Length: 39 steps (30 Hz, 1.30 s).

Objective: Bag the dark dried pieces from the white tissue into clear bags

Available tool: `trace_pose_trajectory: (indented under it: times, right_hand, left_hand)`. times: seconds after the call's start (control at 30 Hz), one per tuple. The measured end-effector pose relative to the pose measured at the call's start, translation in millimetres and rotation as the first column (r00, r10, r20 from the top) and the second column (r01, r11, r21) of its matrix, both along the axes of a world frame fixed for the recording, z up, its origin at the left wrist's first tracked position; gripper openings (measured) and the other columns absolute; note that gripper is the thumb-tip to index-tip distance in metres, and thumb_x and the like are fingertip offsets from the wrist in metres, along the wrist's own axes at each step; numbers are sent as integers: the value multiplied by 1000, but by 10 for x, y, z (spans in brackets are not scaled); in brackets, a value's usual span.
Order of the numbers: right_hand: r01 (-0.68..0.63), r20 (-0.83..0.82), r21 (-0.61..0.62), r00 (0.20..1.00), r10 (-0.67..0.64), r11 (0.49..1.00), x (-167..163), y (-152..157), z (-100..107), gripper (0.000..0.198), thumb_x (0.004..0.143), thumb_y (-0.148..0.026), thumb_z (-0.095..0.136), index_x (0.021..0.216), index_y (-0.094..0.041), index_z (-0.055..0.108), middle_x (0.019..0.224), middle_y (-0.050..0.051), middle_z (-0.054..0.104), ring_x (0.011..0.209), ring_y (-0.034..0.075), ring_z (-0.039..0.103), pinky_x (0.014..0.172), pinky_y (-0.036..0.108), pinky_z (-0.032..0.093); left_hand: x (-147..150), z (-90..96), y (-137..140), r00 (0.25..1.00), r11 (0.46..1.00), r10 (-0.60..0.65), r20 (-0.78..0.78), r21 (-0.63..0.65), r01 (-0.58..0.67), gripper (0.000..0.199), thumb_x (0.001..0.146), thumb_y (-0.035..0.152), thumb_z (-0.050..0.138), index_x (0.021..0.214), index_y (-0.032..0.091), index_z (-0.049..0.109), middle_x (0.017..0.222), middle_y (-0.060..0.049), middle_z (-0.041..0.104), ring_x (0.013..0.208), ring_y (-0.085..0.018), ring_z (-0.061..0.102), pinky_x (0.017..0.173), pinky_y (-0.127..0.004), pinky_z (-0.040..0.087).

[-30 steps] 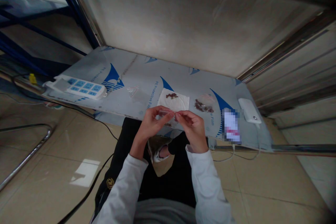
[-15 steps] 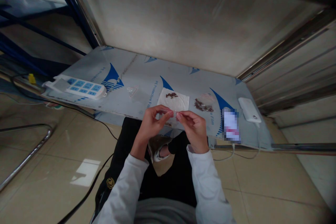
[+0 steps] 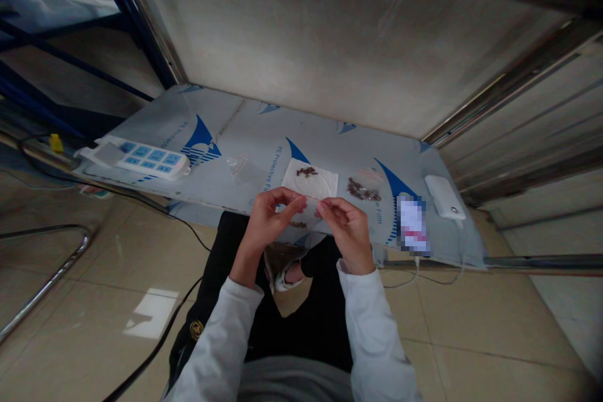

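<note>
My left hand (image 3: 277,215) and my right hand (image 3: 346,223) pinch the two ends of the top edge of a small clear plastic bag (image 3: 308,213). The bag hangs over the table's front edge, with several small brown pieces (image 3: 298,224) low inside it. Just beyond my fingers lies a white paper sheet (image 3: 325,183) bearing a little heap of brown pieces (image 3: 307,172); what they are is too small to tell. To the right of the sheet rests another clear bag (image 3: 365,185) holding more brown pieces. Both hands are closed at the fingertips.
The table (image 3: 264,119) has printed protective film. At its left end are a white power strip (image 3: 153,160) and a clear plastic bag (image 3: 237,164). A phone (image 3: 413,224) and a white power bank (image 3: 444,197) with cables lie right. A metal wall (image 3: 301,44) stands behind.
My fingertips have drawn slightly apart along the bag's top edge, my left hand shifting a little left. The brown pieces in the bag now show more clearly.
</note>
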State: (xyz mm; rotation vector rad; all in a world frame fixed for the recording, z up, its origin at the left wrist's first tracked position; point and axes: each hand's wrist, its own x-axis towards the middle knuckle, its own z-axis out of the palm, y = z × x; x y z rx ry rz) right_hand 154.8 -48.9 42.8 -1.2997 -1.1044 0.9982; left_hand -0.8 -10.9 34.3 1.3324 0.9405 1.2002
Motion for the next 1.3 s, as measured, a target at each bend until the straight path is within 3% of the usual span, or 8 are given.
trace_pose_trajectory:
  times: [0.13,0.3,0.47,0.67,0.9,1.1,1.2,1.3]
  right_hand:
    - [-50,19,11,999,50,999,9,10,3,20,75,-36,71,84,-19,69,83,4,72,76,17,65,70,27,51]
    - [-21,152,18,988,18,1000,131,41,89,21,73,-38,71,75,-18,69,72,3,70,67,16,64,67,29,52]
    - [225,168,30,959,-227,974,731,343,-18,33,70,-46,71,84,-15,69,62,2,67,52,13,59,52,26,49]
    - [500,390,-47,806,-445,865,1651,994,-478,39,65,-46,70,86,-14,62,67,6,68,49,17,60,52,33,50]
    - [521,677,68,602,-422,851,2003,1130,-575,17,69,-31,66,76,-18,58,79,13,68,88,33,63,82,50,42]
    - [368,787,214,484,-383,905,1537,1143,-353,32,76,-24,57,106,-16,59,119,18,57,119,34,42,100,53,27]
    - [168,815,237,502,-290,957,844,1235,-317,35,79,-22,55,114,-17,58,119,13,57,117,27,45,102,43,31]
    - [-180,830,228,550,-94,957,-36,1365,-379,35,85,-17,47,118,-14,56,119,14,58,113,25,48,101,39,35]
  left_hand:
    - [49,-12,-24,1000,999,-27,-1,25,27,18,76,32,68,69,15,68,67,-3,69,64,-14,62,66,-25,48]
    - [137,-1,-38,998,999,-47,-40,1,47,25,80,38,63,74,16,73,74,-5,73,72,-17,66,71,-27,49]
    - [75,-52,56,995,991,100,8,-89,-99,32,81,44,60,88,16,73,88,-7,74,74,-16,66,73,-27,48]
    - [-93,-124,158,954,946,296,45,-155,-286,33,80,45,60,77,15,71,75,-6,73,61,-12,61,61,-23,45]
    - [-196,-176,196,941,929,335,35,-179,-324,33,77,47,61,80,15,70,76,-5,72,59,-11,59,60,-23,42]
    - [-288,-247,284,838,822,536,100,-284,-493,33,76,46,59,86,15,65,85,-5,69,56,-8,57,54,-20,39]
    - [-327,-271,315,713,693,692,114,-382,-612,24,73,39,60,82,16,57,69,3,61,47,-4,49,47,-18,35]
    - [-384,-291,307,627,578,776,72,-480,-660,22,74,36,60,76,19,45,50,12,41,37,-3,34,40,-16,27]
